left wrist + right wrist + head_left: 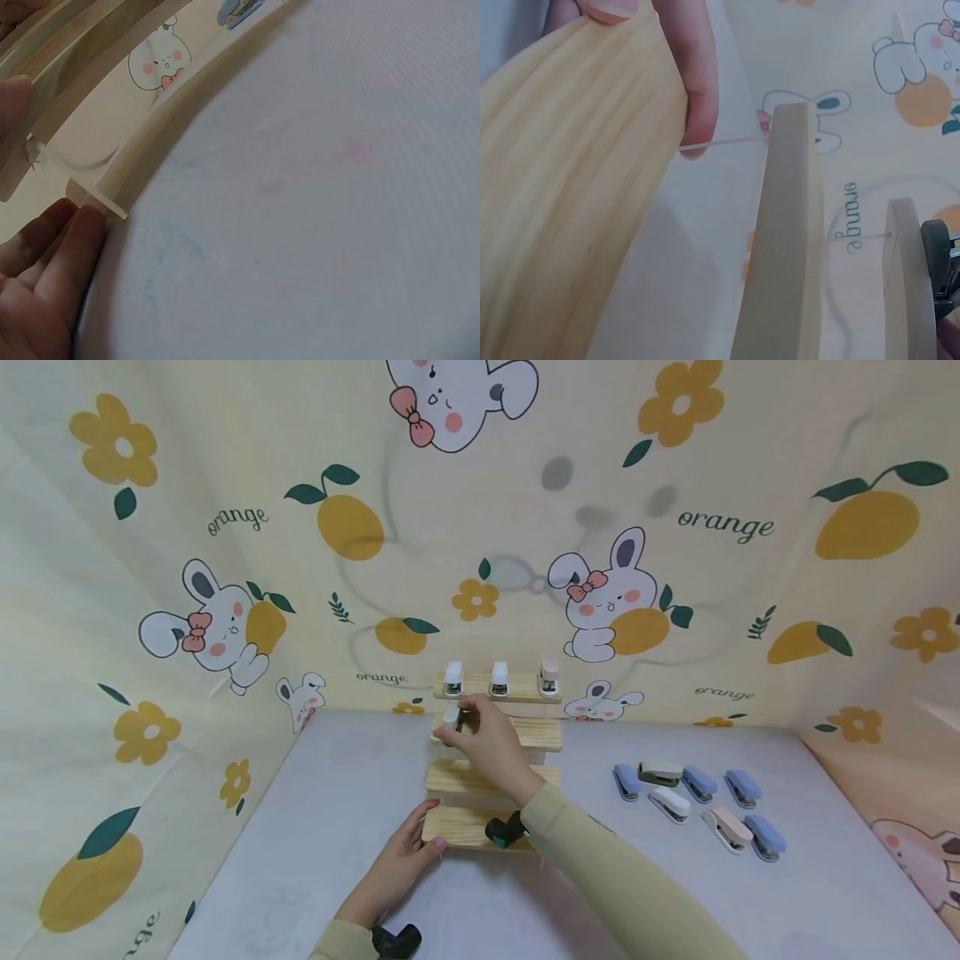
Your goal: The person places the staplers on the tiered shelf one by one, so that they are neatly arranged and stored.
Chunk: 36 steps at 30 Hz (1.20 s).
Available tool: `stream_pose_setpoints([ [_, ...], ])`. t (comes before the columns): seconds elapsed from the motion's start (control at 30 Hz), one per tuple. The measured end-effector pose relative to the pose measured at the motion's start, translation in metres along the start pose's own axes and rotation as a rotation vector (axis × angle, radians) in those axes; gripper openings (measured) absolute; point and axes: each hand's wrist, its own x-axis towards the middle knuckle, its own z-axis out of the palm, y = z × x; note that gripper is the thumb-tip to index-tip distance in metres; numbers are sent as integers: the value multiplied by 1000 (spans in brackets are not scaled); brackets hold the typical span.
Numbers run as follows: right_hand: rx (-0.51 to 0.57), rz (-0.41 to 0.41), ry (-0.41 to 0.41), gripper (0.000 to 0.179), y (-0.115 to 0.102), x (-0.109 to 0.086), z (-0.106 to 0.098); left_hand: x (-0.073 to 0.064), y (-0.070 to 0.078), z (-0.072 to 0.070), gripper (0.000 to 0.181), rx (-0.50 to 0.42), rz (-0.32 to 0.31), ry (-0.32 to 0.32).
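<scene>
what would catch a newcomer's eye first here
Probably the tiered pale wooden rack at centre, two white staplers and a pink one on its top step. The right hand pinches a white-and-dark stapler at the left of the step below; the left hand holds the bottom step. Seven more staplers, four blue, lie on the white table at right.

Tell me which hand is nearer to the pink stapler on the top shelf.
Right. The right hand is one level below the pink stapler, pinching another stapler; the left hand is far lower, gripping the bottom shelf.
</scene>
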Motion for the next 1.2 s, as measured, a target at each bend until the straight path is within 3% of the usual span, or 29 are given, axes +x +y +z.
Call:
stream_pose_setpoints([
  [0.13, -44, 6, -21, 62, 1, 0, -2, 0, 2, 1, 70, -6, -9, -1],
  [0.37, -188, -66, -50, 73, 5, -5, -7, 0, 3, 1, 71, 5, -22, 0],
  [0.6, -247, -96, -42, 71, 7, -6, -6, 0, 2, 1, 72, -6, -24, -1],
  [1.0, -260, -98, -36, 69, 6, -7, -8, 0, 1, 2, 72, 4, -25, 6],
  [1.2, -188, -54, -32, 71, 11, -16, -19, 0, 1, 1, 72, 9, -24, 12],
])
